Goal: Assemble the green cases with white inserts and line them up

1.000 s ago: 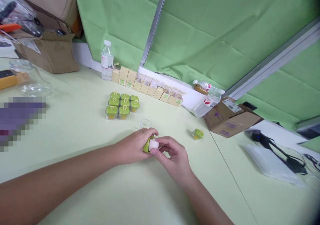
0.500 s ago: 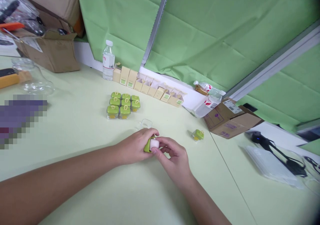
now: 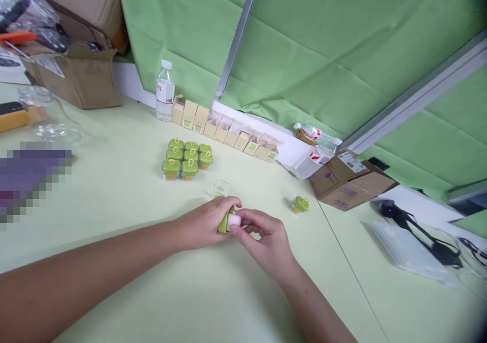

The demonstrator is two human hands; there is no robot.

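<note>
Low over the table, my left hand (image 3: 205, 225) is closed round a green lid (image 3: 223, 225) turned on its side. A small white block (image 3: 233, 221) sits against the lid's inner side, and my right hand (image 3: 262, 236) pinches it between thumb and fingers. Just beyond my left hand stands a clear open container (image 3: 221, 188), partly hidden by that hand. Several small clear containers with green lids (image 3: 180, 166) are grouped farther back on the left. Another green-lidded container (image 3: 300, 205) stands apart on the right.
A row of small cream cartons (image 3: 224, 130) lines the back edge beside an upright water bottle (image 3: 165, 92). Two bottles lie near a cardboard box (image 3: 350, 179) on the right. A glass vessel (image 3: 53, 117) and an open carton (image 3: 76, 79) are at left.
Both hands keep the same grip on the lid and white block. The view has shifted very slightly; nothing else has visibly moved.
</note>
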